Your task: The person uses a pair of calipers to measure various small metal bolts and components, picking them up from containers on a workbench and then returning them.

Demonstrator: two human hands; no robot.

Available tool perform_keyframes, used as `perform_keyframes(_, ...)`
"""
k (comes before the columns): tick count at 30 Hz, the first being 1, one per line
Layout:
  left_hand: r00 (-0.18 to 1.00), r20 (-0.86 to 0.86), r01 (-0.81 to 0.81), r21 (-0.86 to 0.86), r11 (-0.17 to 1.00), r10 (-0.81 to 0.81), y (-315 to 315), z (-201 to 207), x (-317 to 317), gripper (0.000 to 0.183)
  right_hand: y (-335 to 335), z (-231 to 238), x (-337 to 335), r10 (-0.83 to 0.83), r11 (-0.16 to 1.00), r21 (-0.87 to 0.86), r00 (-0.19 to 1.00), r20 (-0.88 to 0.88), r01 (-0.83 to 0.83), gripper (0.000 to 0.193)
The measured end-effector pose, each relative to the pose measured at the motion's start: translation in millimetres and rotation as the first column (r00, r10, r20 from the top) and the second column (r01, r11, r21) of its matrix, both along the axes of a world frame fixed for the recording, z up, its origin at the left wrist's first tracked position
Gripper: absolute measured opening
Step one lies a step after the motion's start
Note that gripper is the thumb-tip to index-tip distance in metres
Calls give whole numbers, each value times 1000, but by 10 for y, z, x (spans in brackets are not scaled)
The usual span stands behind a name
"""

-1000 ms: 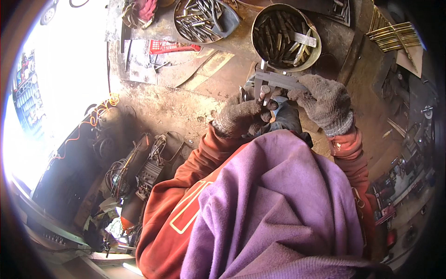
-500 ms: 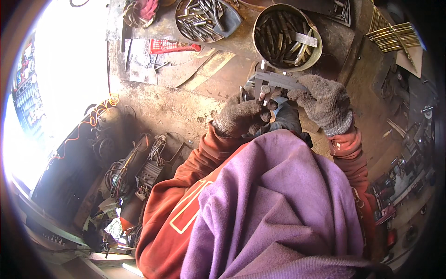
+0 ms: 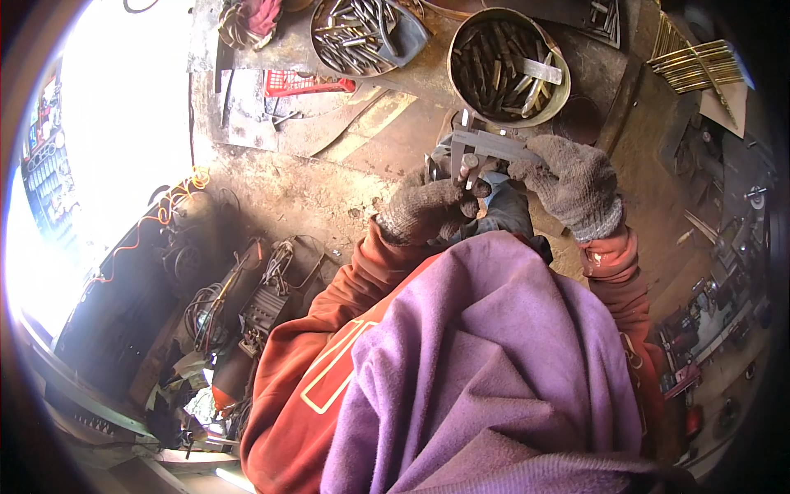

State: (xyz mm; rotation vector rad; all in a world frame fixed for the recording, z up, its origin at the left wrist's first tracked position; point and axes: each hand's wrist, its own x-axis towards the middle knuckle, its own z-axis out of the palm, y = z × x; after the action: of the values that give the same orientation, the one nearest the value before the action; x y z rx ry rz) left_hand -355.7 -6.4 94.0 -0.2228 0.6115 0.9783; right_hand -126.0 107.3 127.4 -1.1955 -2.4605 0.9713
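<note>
My right hand (image 3: 576, 183), in a grey-brown knit glove, is closed around the beam of a metal vernier caliper (image 3: 492, 146). The caliper lies roughly crosswise, its jaws toward my left. Between my gloved left fingertips stands a short metal pin (image 3: 468, 163) with a rounded end; it sits at the caliper's jaws. My left hand (image 3: 424, 207) is closed on the pin's lower part, which the fingers partly hide. Whether the jaws touch the pin, I cannot tell. Just beyond the caliper is a round bucket (image 3: 556, 100) of dark metal pieces and a pale flat bar.
A round pan of metal pins (image 3: 350, 37) sits beyond my left hand, near a red plastic basket (image 3: 290, 82). Stacked brass-coloured rods (image 3: 695, 67) lie at the far right. Cables and a ribbed metal machine (image 3: 265, 306) stand low on the left.
Both hands, the caliper and the pin keep nearly the same place. Only a very slight shift of the hands shows.
</note>
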Motion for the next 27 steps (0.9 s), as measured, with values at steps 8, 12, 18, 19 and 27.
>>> perform_keyframes(8,1000,7,12,-20,1000,-11,1,-7,0,62,-13,4,5,-5,1000,-16,1000,7,5,32)
perform_keyframes(12,1000,-21,13,-19,1000,-13,12,15,16,61,-16,-5,17,12,1000,-3,1000,-4,-12,32)
perform_keyframes(18,999,40,22,33,999,-23,66,25,8,59,-29,-21,26,-11,999,-31,1000,-15,10,31)
perform_keyframes(19,998,55,17,41,999,-19,85,44,20,58,-24,-8,23,-6,1000,-22,1000,-15,6,31)
perform_keyframes(27,1000,-10,-3,33,999,3,101,91,68,51,-4,-3,20,-9,1000,-26,1000,-16,8,29)
